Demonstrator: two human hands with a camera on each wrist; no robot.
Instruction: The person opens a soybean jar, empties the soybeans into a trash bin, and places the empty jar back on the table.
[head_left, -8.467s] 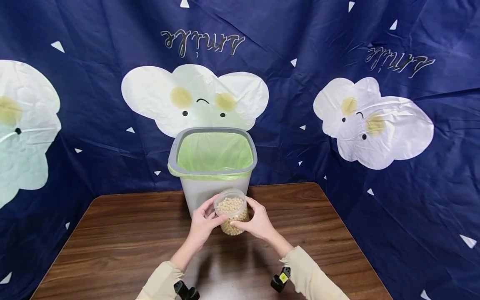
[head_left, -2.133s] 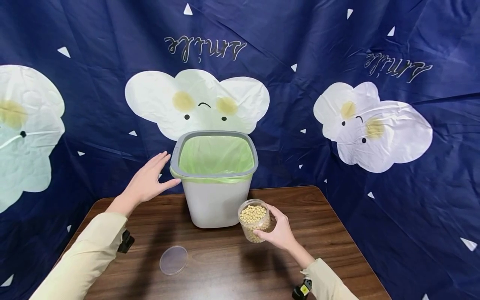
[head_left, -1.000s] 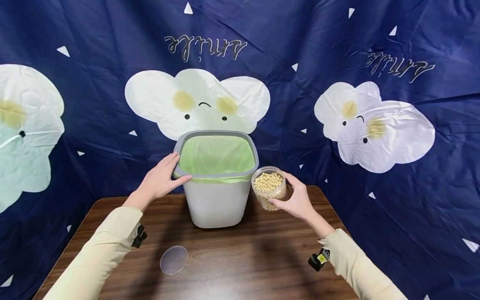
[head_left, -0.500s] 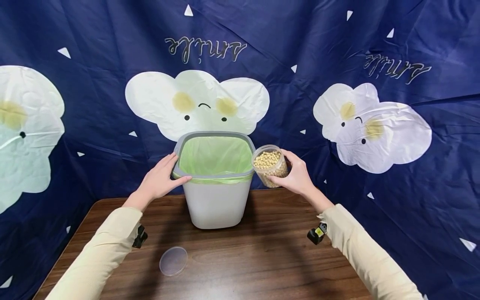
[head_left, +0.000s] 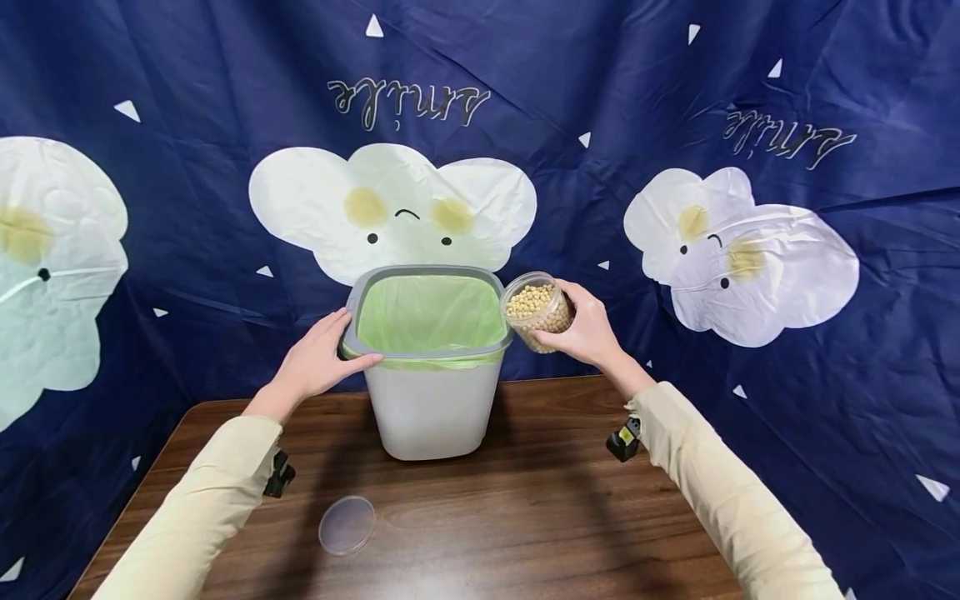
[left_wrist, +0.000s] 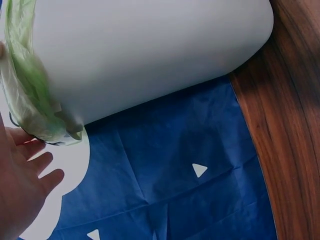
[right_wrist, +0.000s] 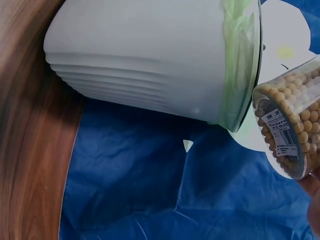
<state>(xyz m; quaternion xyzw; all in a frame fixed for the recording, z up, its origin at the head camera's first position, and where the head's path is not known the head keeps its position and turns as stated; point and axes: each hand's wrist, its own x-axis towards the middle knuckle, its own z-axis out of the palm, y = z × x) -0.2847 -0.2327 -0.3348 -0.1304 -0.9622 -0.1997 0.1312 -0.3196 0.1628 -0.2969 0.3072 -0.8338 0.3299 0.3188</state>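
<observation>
the right hand (head_left: 588, 329) wraps its fingers round a clear jar (head_left: 536, 310) full of pale beans (head_left: 531, 301), lid off, held in the air just beside the right rim of the bin (head_left: 431, 400) and leaning a little toward it. the right wrist view shows the jar (right_wrist: 292, 127) close against the bin's rim, with a label on its side. the left hand (head_left: 318, 358) rests on the bin's left rim, thumb along the front edge and fingers on the grey rim (head_left: 351, 304), over the green bag (head_left: 427, 312) that lines it.

judging from here, the jar's mouth sits at the edge rather than over the opening, so a tilt now could send beans down the outside wall and rolling across the table. the bin looks light, and a nudge from the jar could shift it if the left hand loosens.

the bin stands at the back of a dark wooden table (head_left: 540, 525). a clear lid (head_left: 347, 525) lies flat near the front left, well apart from the bin. behind hangs a navy cloth (head_left: 187, 217) printed with white clouds.
</observation>
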